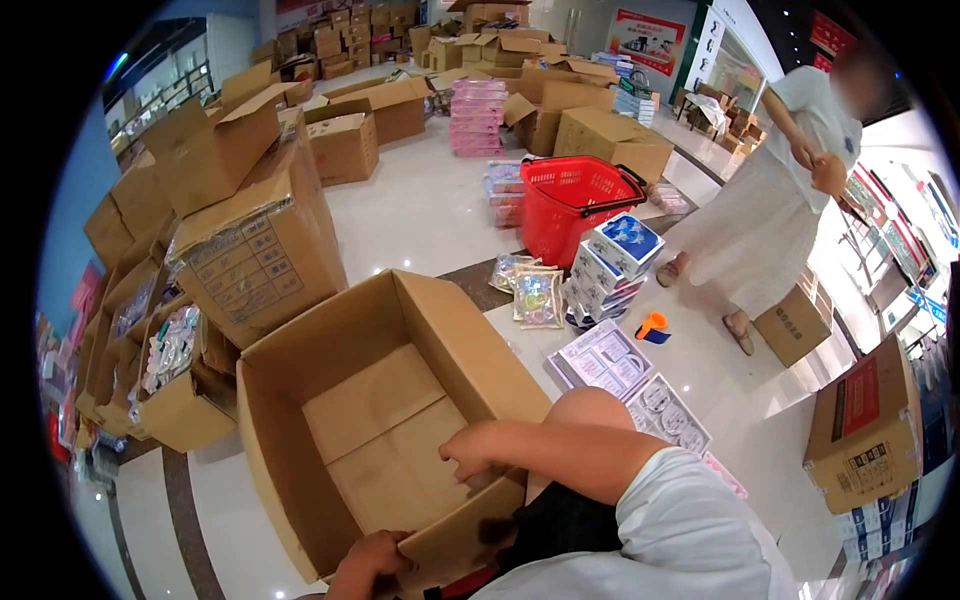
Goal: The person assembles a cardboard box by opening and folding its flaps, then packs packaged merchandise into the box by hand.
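Note:
A large open cardboard box (390, 400) stands on the floor right before me, with bare brown cardboard at its bottom. My left hand (377, 556) grips the box's near edge at the lower left, its fingers curled over the rim. Over the box's near right part is my right hand (472, 450), its fingers bent in toward the palm; whether anything small is inside them is hidden. My right forearm crosses above the box's right side.
A red basket (575, 205), stacked white-blue boxes (612, 265), an orange tape dispenser (652, 326) and flat white sets (605, 362) are on the floor to the right. A person (780, 190) stands beyond them. A tall carton (255, 240) and filled boxes (185, 390) line the left.

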A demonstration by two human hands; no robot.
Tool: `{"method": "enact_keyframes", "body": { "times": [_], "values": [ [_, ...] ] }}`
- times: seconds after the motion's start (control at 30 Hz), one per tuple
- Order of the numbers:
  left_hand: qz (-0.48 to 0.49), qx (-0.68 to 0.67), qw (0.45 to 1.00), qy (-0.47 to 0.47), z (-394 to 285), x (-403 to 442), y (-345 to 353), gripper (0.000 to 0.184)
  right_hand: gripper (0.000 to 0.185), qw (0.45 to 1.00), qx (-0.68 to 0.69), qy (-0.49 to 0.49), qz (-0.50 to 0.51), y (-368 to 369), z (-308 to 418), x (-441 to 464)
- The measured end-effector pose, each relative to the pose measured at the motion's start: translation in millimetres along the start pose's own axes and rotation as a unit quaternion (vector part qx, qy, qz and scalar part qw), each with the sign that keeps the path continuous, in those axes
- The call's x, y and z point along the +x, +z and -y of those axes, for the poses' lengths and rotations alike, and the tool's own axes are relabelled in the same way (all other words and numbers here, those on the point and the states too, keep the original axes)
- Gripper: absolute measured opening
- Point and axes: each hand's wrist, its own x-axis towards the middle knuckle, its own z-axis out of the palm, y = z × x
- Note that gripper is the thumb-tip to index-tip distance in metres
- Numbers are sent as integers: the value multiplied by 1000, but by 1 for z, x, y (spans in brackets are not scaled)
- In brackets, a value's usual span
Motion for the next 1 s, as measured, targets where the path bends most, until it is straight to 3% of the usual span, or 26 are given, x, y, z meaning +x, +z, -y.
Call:
{"method": "enact_keyframes", "body": {
  "times": [0.73, 0.9, 1.0],
  "values": [
    [-22, 29, 999, 26, -7, -3, 1, 73, 64, 1000, 2, -4, -1, -9, -1, -11],
    [-13, 0, 1000, -26, -18, -10, -3, 71, 64, 999, 22, -8, 45, -15, -4, -12],
    [-32, 9, 999, -5, -7, 2, 7, 70, 63, 999, -4, -39, -2, -12, -5, -16]
  ]
}}
